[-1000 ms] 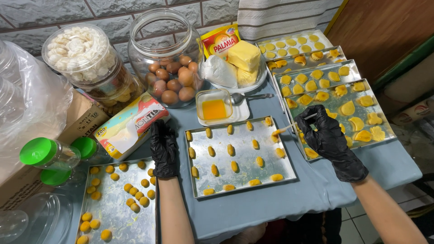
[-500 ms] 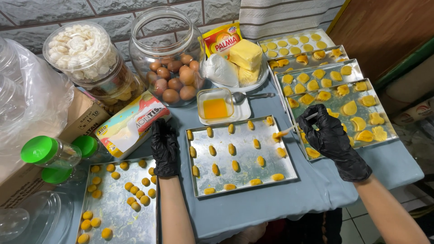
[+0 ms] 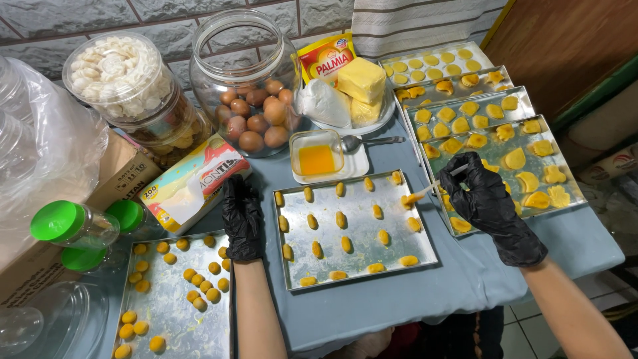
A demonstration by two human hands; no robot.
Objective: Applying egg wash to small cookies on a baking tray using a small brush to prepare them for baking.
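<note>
A: Item one, the hands?

B: Right hand (image 3: pixel 490 201), black glove, fingers curled tight on a thin brush (image 3: pixel 432 188). Its orange tip rests on a dough piece (image 3: pixel 411 198) at the right edge of the middle tray (image 3: pixel 359 279). Left hand (image 3: pixel 242 216), black glove, lies flat with fingers straight, touching that tray's left rim; it grips nothing.

A: Hidden or cut off?

B: The brush handle vanishes inside the right fist. The left tray (image 3: pixel 174 312) of round dough balls runs off the bottom edge. The green-capped bottles (image 3: pixel 73 226) sit partly behind a cardboard box (image 3: pixel 113 179). The stacked trays (image 3: pixel 478 133) on the right overlap, so the lower ones show only in strips. The clear bag (image 3: pixel 40 153) blurs whatever lies under it.

A: Other stock on the table (image 3: pixel 399 306)?

B: Jar of eggs (image 3: pixel 252 93), tub of white cookies (image 3: pixel 119 73), butter block (image 3: pixel 362 80), dish of yellow wash (image 3: pixel 317 158) with a spoon (image 3: pixel 369 141).

A: Changes since the earlier frame?

B: The right hand has shifted slightly; the brush tip now meets the piece. The left hand has stayed put.
</note>
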